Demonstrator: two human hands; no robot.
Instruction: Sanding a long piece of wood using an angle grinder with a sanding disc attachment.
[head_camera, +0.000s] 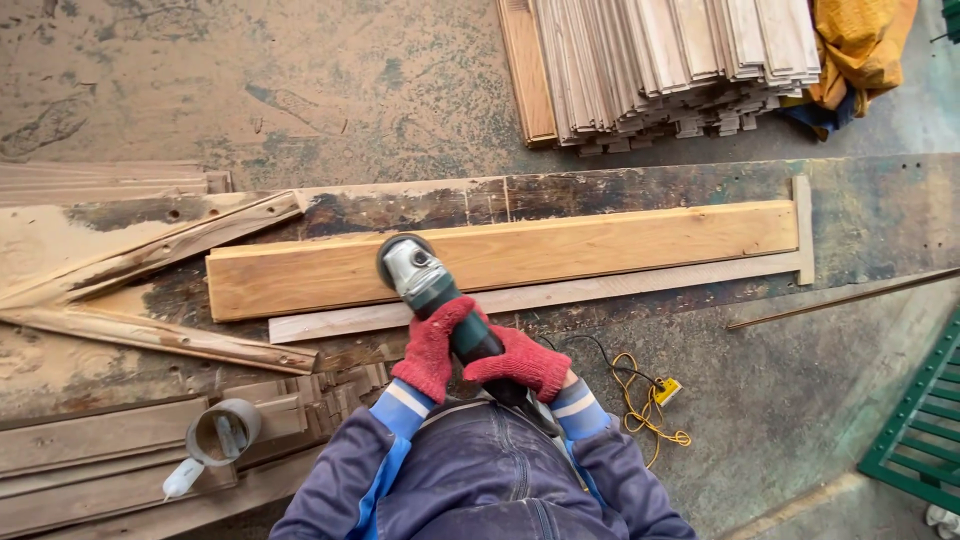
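Both hands, in red knitted gloves, are closed around the body of an angle grinder (425, 285). The left hand (433, 348) wraps the green barrel from the left side, just behind the metal gear head. The right hand (520, 362) clasps the rear of the same barrel, nearer the person and a little to the right. The two gloves sit close together, almost touching, with a short stretch of dark green housing showing between them.

The grinder points away from the person and slightly left. Its silver head and round disc rest at the far end of the tool, beyond both hands, on the near edge of a long pale wooden plank (500, 255). The disc meets the plank towards the plank's left part. The plank lies across the scene from left to right on a dark, worn workbench (880, 210).

Just near the plank, touching its near edge, lies a thinner pale strip of wood (560, 295) that runs the same way. The grinder's barrel crosses over this strip.

A yellow cable (645, 410) coils on the surface to the right of the right hand. A roll of tape (223, 432) lies on dark boards at the near left, well apart from the hands. A stack of thin wooden slats (670, 60) lies at the far right, beside a yellow cloth (860, 45).
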